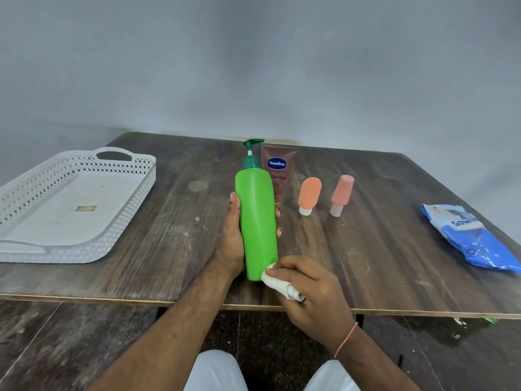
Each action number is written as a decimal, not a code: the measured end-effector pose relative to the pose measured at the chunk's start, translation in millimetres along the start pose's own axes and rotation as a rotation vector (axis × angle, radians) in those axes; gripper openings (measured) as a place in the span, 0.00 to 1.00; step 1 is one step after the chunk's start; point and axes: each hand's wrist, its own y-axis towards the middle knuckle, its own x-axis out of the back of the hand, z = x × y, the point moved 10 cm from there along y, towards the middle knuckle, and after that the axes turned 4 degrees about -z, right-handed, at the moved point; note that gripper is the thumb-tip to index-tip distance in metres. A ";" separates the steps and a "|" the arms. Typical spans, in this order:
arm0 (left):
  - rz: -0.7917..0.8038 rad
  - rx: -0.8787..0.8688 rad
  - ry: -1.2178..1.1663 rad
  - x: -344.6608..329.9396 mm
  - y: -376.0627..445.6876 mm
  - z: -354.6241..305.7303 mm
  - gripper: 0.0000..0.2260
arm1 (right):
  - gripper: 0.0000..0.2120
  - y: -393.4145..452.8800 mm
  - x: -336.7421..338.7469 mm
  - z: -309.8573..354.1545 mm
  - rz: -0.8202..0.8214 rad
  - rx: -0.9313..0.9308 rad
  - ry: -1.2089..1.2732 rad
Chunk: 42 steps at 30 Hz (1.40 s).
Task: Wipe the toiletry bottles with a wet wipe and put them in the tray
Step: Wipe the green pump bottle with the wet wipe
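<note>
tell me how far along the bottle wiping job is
Nothing is done: the white tray holds no bottles. In hand: the left hand holds the green pump bottle while the right hand rubs the wipe at its base. Left: the Vaseline tube and two orange bottles.

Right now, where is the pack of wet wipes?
The wet wipes pack lies flat at the table's far right edge in the head view, right of the pink bottle, apart from both hands.

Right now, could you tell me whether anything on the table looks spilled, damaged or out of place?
Nothing looks spilled or broken. The only oddities are a small brownish patch on the white tray floor, and pale specks on the table. The two small orange bottles stand on their caps, seemingly by design.
</note>
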 end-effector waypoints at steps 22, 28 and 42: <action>-0.165 0.040 -0.040 9.0 -4.8 1.9 0.40 | 0.12 72.6 12.5 -41.4 -0.182 -0.220 0.123; -0.162 0.068 0.001 5.6 -9.6 0.8 0.34 | 0.09 120.1 21.3 -45.5 -0.217 -0.266 0.034; -0.062 0.122 0.008 -2.7 -9.1 5.5 0.41 | 0.09 180.1 -2.8 -13.0 -0.019 -0.094 -0.167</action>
